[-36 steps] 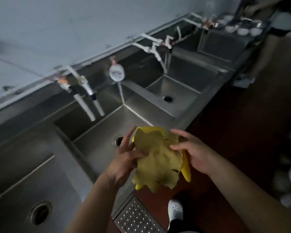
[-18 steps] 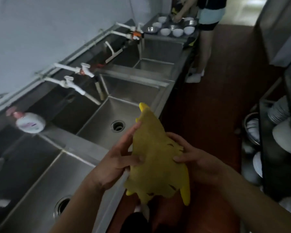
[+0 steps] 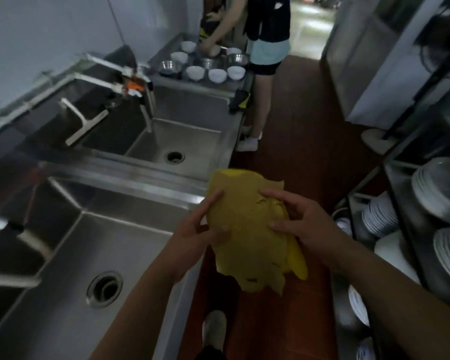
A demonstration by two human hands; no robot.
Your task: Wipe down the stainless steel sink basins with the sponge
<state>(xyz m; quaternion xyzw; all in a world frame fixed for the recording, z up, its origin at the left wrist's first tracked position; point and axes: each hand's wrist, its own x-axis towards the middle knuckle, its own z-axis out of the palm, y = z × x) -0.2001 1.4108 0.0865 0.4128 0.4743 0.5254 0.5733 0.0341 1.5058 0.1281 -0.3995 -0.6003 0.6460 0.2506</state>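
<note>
**Sponge held up, basins not yet touched**

While both hands are busy with the yellow sponge (image 3: pixel 247 229), nothing is wiping steel. The left hand (image 3: pixel 200 229) grips the sponge's left edge, thumb across the front and fingers reaching up its side; the right hand (image 3: pixel 304 224) holds the right edge with curled fingers pressing into the face. The sponge is thin, floppy and torn in places, and it hangs in the air just right of the near basin (image 3: pixel 94 255), over the red floor rather than over the steel.

Outward from that basin: its drain (image 3: pixel 104 289) sits near its middle, a second basin (image 3: pixel 187 141) lies beyond it across a steel divider, and a tap (image 3: pixel 146 113) reaches over that farther one. Past it, a counter carries white bowls (image 3: pixel 216 74) where another person (image 3: pixel 265 35) is working. To the right of the near basin, across the aisle, stacked plates (image 3: pixel 379 216) fill a dark rack.

What could go wrong, to my eye: the sponge looks ragged enough that a hard scrub might tear it further, and loose bits could end up in the drain. Held by its edges only, it could fold or slip on the way down. The aisle is narrow, so a swung elbow might meet the rack of plates.

I can read no brand, label or writing anywhere
</note>
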